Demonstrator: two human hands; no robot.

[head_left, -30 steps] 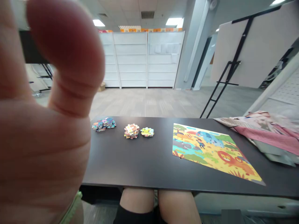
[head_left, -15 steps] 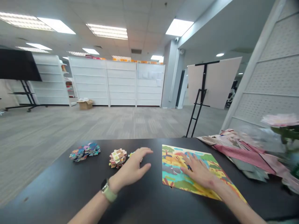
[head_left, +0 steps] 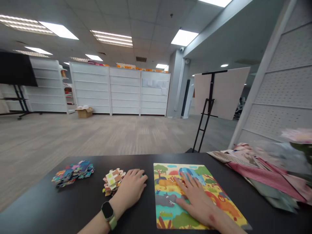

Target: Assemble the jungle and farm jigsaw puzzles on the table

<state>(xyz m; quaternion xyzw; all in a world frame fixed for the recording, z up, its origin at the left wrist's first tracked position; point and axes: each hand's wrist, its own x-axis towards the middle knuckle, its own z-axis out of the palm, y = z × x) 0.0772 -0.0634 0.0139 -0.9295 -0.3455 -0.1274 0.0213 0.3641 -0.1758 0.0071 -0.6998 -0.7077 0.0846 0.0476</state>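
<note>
A jigsaw board [head_left: 162, 188] printed with a colourful animal scene lies flat on the black table, right of centre. My right hand [head_left: 195, 201] rests palm down on it with fingers spread, covering part of the picture. My left hand [head_left: 131, 188], a watch [head_left: 107, 210] on its wrist, is palm down on the table left of the board. Its fingers curl over a small pile of puzzle pieces, which it hides. Just beside it is a pile of pink, brown and green puzzle pieces [head_left: 112, 180]. Farther left lies a pile of blue and multicoloured pieces [head_left: 73, 174].
Pink and grey wrapping material [head_left: 263, 175] lies along the table's right side, near a pink flower [head_left: 298, 136]. Beyond the table stand a black easel stand [head_left: 206, 113], white shelving [head_left: 124, 91], a cardboard box [head_left: 84, 112] and a dark screen [head_left: 17, 70].
My left hand has turned palm down and lowered over the small pile. The board has swung straighter and closer with my right hand on it. The view has tilted up slightly.
</note>
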